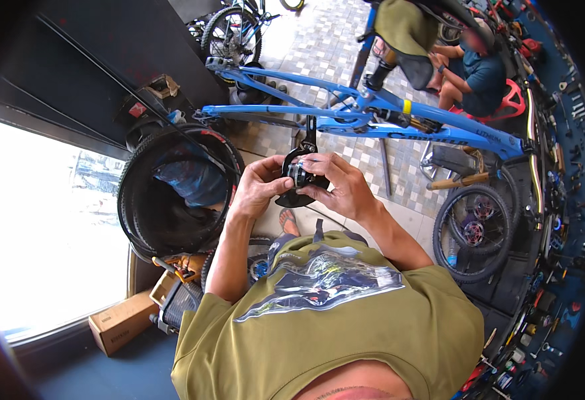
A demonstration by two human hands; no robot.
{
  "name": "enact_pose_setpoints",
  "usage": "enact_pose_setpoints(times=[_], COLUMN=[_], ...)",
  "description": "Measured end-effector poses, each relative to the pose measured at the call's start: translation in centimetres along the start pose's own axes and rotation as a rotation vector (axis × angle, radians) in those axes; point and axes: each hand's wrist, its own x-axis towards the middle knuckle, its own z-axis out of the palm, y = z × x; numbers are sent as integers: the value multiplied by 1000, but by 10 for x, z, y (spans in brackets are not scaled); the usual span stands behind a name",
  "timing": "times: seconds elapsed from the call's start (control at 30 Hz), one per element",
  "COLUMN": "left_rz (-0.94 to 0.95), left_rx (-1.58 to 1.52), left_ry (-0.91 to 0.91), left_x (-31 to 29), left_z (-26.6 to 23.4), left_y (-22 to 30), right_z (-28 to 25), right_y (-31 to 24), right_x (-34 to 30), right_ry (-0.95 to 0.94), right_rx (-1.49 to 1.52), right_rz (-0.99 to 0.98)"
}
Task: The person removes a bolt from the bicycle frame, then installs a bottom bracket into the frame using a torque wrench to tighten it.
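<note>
Between both hands, in front of my chest, is a black bicycle part with a round, silver-ringed body (297, 175). I cannot make out its exact kind. My left hand (263, 189) is closed on its left side, the thumb pressed against the ring. From the right, my right hand (338, 185) grips it with bent fingers over the top and the thumb below. Just above the part, a slim black arm (310, 133) reaches up toward the blue bicycle frame (432, 119); whether they are joined is unclear. The fingers hide much of the part.
Bicycle tyres (129, 193) are stacked at the left, with a cardboard box (124, 321) nearer me. Wheels (443, 233) lean at the right, beside a wall (576, 140) hung with tools. Beyond the frame, another person (484, 72) sits on a red chair (514, 100).
</note>
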Motion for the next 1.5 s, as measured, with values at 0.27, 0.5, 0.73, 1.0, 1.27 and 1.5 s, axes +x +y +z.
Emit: enact_pose_setpoints(times=[0.27,0.5,0.73,1.0,1.27,1.5], left_rz=[57,-162,29,-85,-256,-89], left_rx=[279,352,1122,1064,663,676], left_ry=[-111,-86,-82,-154,-233,-289], left_x=[25,55,107,176,205,222], left_z=[-58,-59,-99,-125,-155,-195], left_y=[27,-8,-87,-132,-169,-235], right_z=[52,51,51,92,153,199], right_y=[8,28,58,86,182,280], right_x=[29,-21,-94,-128,-129,-123], right_ry=[105,375,500,558,1267,1623], right_rx=[-18,343,428,256,305,474], right_rz=[163,503,744,970,789,836])
